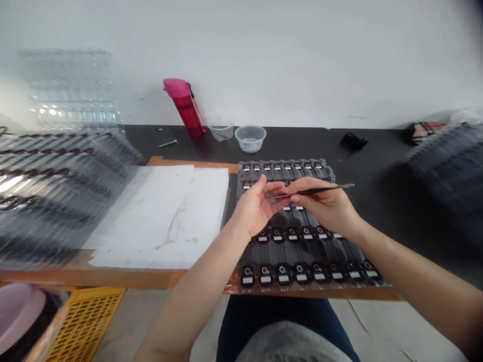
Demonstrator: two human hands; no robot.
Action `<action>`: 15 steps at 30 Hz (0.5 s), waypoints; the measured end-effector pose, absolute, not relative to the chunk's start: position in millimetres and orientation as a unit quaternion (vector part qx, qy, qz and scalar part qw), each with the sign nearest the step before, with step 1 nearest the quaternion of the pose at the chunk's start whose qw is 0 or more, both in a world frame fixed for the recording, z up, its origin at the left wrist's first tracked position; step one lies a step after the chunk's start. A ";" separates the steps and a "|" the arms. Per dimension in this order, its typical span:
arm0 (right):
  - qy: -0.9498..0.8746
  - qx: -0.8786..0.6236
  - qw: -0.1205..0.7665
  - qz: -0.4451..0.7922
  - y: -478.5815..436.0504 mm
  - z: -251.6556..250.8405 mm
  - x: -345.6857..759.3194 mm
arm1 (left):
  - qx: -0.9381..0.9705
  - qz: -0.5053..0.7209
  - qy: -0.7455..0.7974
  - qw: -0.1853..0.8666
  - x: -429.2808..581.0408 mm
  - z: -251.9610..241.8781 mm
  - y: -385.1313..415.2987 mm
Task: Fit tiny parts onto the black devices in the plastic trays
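Note:
My left hand [255, 207] is turned palm up and cupped, with a few small clear pieces [271, 198] lying at its fingers. Between the thumb and fingers of my right hand [327, 202] is a pair of dark tweezers [320, 190], its tips pointing left into the left palm. Both hands hover over a clear plastic tray [269, 251] with rows of small black parts [283, 272], each marked with a ring and a white rectangle. The hands and forearms hide some of the middle rows.
White paper sheets [151, 211] cover the table left of the tray. Behind stand a bowl of small clear pieces [250, 139], another clear container [222, 132] and a pink bottle [184, 108]. Stacked trays rise at left [68, 186] and right [453, 166]. A black object [353, 142] lies at back right.

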State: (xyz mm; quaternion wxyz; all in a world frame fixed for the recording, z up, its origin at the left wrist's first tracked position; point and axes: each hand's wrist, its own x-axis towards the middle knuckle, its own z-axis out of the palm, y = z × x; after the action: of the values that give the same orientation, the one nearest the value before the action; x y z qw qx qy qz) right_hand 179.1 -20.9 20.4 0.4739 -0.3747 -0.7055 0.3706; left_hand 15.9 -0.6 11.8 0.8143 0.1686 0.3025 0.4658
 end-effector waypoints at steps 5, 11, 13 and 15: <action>-0.709 -0.365 0.476 0.371 -19.1 21.0 178.8 | 0.175 0.464 0.304 0.813 16.2 12.3 -1.0; -0.711 -0.365 0.463 0.383 -19.4 22.0 178.6 | 0.180 0.464 0.308 0.811 16.4 12.3 -1.6; -0.712 -0.369 0.461 0.381 -20.7 22.9 179.1 | 0.180 0.464 0.305 0.812 16.3 12.1 -1.6; -0.711 -0.374 0.463 0.375 -21.9 23.7 180.0 | 0.178 0.464 0.303 0.813 16.3 12.1 -1.4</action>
State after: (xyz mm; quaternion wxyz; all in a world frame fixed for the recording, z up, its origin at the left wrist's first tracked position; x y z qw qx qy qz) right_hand 180.0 -21.9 23.7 0.4631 -0.3736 -0.7107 0.3753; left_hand 16.3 -1.4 12.1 0.8131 0.1784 0.3028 0.4640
